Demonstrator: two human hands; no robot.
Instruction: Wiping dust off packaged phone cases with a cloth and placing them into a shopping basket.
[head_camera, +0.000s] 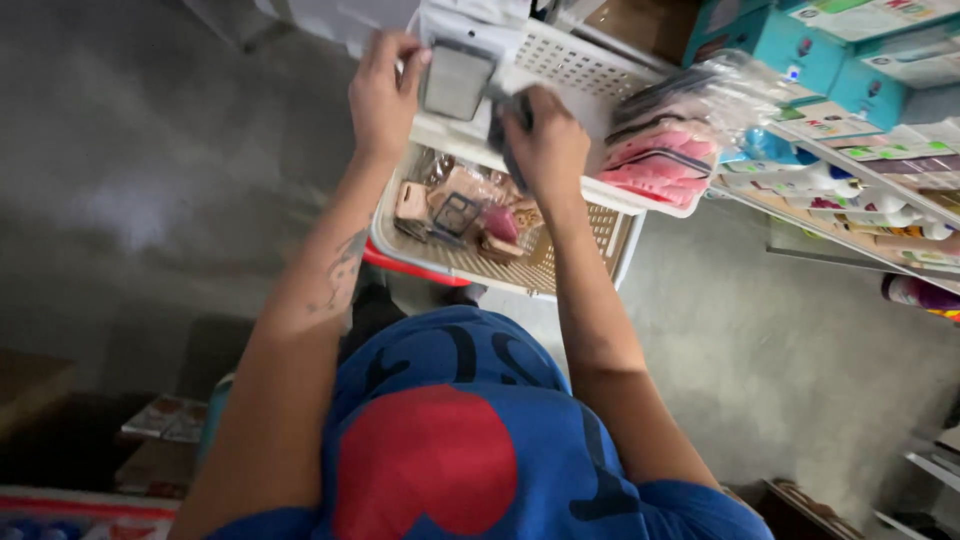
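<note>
Nearest, the person's blue shirt (460, 450) fills the lower frame, both forearms reaching up over it. Further out, the left hand (383, 92) is closed on the edge of a small flat packet (456, 80), held above the white perforated basket (520, 268). The packet appears light, thin and smooth-wrapped, probably slippery; gripping it by the edges looks safest. The right hand (545, 145) is curled around a dark item (503, 125); its kind cannot be determined. Small wrapped goods (462, 205) lie in the basket, partly hidden by both wrists. Beyond, bagged pink items (660, 160) and shelves (850, 190) are cut off at the frame edge.
</note>
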